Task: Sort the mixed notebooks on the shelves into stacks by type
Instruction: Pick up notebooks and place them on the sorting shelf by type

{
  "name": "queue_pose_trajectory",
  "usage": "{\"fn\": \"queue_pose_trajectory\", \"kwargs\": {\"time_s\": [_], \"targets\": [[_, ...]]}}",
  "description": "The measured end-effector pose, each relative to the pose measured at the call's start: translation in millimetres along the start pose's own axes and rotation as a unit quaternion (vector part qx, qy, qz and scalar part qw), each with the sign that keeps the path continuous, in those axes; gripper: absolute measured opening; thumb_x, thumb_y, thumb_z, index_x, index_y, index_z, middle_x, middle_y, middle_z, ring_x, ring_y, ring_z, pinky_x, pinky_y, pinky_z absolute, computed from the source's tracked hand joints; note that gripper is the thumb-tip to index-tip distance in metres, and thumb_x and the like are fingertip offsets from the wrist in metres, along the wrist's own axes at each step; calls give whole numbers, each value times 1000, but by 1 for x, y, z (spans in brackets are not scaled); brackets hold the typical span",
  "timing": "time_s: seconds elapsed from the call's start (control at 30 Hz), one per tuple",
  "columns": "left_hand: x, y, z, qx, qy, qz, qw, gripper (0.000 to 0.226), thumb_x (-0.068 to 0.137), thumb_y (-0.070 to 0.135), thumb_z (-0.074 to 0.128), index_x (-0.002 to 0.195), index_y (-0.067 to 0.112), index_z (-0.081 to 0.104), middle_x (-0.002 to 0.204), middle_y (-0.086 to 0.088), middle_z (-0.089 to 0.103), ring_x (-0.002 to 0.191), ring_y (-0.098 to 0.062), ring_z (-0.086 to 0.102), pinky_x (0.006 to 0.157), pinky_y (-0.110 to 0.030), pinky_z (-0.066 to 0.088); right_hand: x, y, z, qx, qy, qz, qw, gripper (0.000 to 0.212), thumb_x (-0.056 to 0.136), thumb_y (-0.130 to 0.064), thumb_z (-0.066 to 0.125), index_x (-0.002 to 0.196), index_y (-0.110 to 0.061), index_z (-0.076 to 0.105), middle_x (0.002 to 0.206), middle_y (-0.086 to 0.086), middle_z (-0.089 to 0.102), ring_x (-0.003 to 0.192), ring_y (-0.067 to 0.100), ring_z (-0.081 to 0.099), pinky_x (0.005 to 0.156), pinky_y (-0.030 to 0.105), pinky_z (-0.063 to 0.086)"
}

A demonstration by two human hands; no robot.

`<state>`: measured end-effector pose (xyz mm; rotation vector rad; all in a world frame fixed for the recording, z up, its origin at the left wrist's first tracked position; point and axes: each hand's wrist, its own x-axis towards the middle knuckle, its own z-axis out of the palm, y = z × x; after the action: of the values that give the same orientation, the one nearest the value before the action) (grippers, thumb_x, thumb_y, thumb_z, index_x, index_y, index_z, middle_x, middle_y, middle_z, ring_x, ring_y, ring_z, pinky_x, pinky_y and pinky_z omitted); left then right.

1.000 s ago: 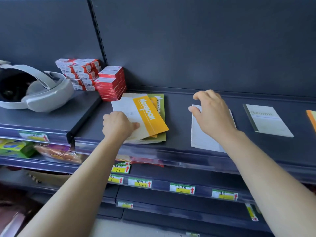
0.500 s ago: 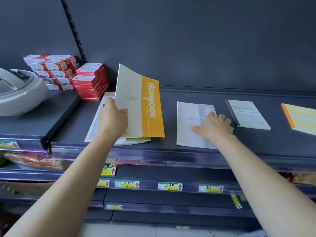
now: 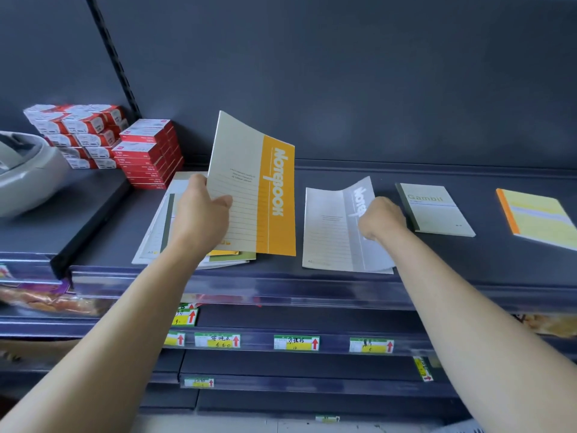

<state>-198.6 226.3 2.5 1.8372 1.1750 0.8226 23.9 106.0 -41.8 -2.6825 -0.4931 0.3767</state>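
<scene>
Dark shelf (image 3: 437, 260) carrying sorted and unsorted notebooks. At its left end, on the adjoining section, a grey headset (image 3: 28, 176) and red boxes (image 3: 146, 151) stacked against the back panel. A stack (image 3: 156, 226) of notebooks lies at the front edge, left of centre. Above it the orange notebook (image 3: 249, 189) stands nearly upright, clear of the stack, pinched at its left edge by the left hand (image 3: 201, 214), thumb on the front cover and fingers behind. Just to its right the grey notebook (image 3: 331, 232) lies at the front edge with its right side bent upward; the right hand (image 3: 381, 218) grips that raised side, fingers tucked under and hidden. Farther right, lying flat and apart, are the yellow notebook (image 3: 537, 217) near the right end and the Gambit notebook (image 3: 434, 210), just beside the right hand.
</scene>
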Motion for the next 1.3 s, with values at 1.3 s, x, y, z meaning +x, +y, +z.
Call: {"fn": "queue_pose_trajectory", "kwargs": {"time_s": [1.3], "targets": [[-64,111,135,-109,-35,170,979,7,99,11,34,93,9,37,71,8,41,59,-7,35,40,-8,33,-49,138,-150,241,327,-165,899,27,92,2,31,111,-11,45,89,13,56,73,24,45,61,32,36]]}}
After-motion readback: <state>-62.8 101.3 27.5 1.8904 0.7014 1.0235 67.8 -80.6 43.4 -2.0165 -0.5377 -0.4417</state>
